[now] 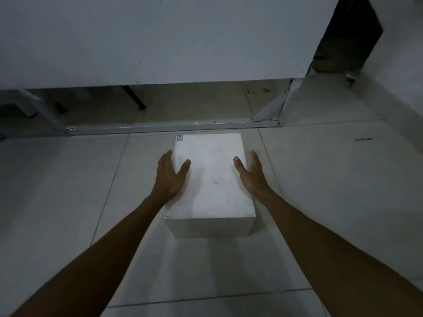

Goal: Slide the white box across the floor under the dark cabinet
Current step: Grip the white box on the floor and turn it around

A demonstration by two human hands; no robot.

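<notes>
While your left grip (170,177) and right grip (251,177) press flat on the sides of the box (212,179), uncurled and clasping nothing, push evenly so the box, on the floor (68,179) just short of the rail (160,128) under the cabinet (160,42), goes in straight.

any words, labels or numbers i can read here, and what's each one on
Small dark mark on top of the white box, at its far left corner: too small and blurred to read.
Nothing else written shows on the floor tiles, the metal rail or the pale panel.
</notes>
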